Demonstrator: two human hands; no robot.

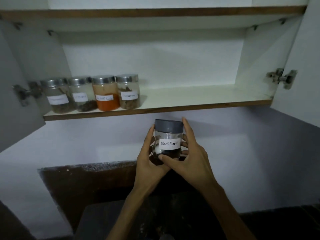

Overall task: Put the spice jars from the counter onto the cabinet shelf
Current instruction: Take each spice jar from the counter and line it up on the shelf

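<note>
A white cabinet shelf (199, 96) with a brown front edge runs across the upper half of the view, inside an open cabinet whose two doors swing out to either side. A second shelf sits above it, leaving tall room between the two. Below the cabinet is a pale wall, and under that a dark, speckled counter (83, 181) whose back edge meets the wall.

Four spice jars with metal lids stand in a row at the left end of the lower shelf, close to its front edge and nearly touching one another: one with dark bits (58, 95), one with dark seeds (82, 96), one with orange-red powder (106, 93) and one with brown pieces (129, 91). To their right the shelf surface lies open as far as the right wall of the cabinet.

The black pepper jar (168, 141), grey-lidded and labelled, is held upright in the air below the shelf's front edge, above the counter. The left hand (150, 163) cups it from the left and below, its grip wrapped round the base. The right hand (190, 158) grasps the right side, thumb across the front and fingers up by the lid.
</note>
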